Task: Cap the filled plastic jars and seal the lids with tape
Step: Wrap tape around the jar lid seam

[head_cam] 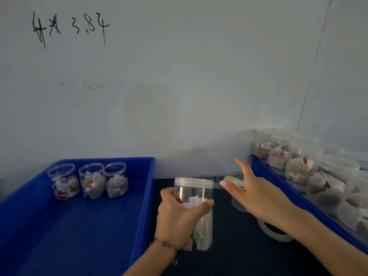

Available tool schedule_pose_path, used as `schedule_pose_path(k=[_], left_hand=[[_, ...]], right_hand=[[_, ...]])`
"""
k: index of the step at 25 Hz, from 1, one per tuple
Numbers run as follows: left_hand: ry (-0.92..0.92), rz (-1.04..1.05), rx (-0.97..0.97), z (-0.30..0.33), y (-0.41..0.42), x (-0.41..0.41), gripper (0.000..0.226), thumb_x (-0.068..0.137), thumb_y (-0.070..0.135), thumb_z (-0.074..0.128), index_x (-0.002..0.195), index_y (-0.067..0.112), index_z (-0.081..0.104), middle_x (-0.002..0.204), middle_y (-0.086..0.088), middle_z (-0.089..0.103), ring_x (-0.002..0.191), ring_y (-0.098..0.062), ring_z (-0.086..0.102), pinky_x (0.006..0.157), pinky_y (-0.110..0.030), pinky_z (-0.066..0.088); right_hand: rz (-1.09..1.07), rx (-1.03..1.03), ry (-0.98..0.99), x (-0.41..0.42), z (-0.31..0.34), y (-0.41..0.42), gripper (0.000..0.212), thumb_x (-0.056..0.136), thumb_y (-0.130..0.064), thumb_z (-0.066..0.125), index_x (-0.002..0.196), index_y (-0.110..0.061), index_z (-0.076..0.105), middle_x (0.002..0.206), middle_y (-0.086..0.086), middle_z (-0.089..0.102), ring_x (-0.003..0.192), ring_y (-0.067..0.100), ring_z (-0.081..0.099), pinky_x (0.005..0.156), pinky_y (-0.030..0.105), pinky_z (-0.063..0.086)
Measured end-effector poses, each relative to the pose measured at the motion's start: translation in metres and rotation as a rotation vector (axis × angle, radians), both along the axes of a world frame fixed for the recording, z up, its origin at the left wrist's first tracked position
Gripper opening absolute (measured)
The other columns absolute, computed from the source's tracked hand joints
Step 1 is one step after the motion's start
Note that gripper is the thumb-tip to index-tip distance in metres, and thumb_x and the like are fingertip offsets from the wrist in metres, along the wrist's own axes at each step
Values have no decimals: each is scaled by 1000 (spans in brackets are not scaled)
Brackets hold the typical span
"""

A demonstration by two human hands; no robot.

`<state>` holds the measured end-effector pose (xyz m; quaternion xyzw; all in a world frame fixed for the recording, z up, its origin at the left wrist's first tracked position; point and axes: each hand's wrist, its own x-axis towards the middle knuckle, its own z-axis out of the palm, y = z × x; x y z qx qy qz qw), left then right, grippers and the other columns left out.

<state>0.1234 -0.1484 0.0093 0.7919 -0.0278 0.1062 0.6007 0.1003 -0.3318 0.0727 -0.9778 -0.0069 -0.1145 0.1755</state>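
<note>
Left grip: the left hand (179,212) wraps its fingers and thumb round a clear plastic jar (196,208), holding it upright above the dark bench (235,255), near and centre. A bracelet (167,245) sits on that wrist. The right hand (256,191) reaches in from the right with its fingers spread and straight, holding nothing, hovering just right of the jar's lid (193,182).

Largest on the bench is the left blue tray (79,226), against the pale wall (179,76). In its far corner stand three open jars (88,181) in a row, each holding tea bags with small red tags. A second blue tray (278,182) runs along the right side, crowded with lidded jars (310,168) packed with tea bags; some are stacked.

The held jar carries a pale screw lid and has tea bags in its lower part, blurred. Behind the right hand lies a roll of tape (234,181), partly hidden, over a clear lid or container I cannot make out. A larger pale tape ring (278,237) lies flat on the bench under the right forearm. Black handwriting (69,26) marks the wall at far left.
</note>
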Motion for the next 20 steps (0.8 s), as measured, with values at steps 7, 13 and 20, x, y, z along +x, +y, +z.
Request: schedule_pose_path(k=[7,13,20], left_hand=[[141,-42,-123,4,-5,-6,80,51,50,83,110,22,38,99,8,54,81,-7,61,52,-11,43],[164,-269,-252,10,2,-9,89,33,61,82,103,19,47,101,-3,60,82,-14,66,60,-20,50],[136,-462,-468,-12,19,-8,23,96,12,51,82,28,42,84,18,42,71,11,45,63,7,30]], right_hand=[[74,23,7,24,-18,-6,98,68,-85,18,148,-36,-10,52,-7,53,39,-2,51,38,17,33],[158,369,150,34,-27,-3,111,53,-94,28,147,-43,-2,53,-5,61,44,4,56,43,20,42],[441,615,472,16,-25,-10,93,64,-89,29,139,-51,-10,130,-21,41,128,29,46,92,27,52]])
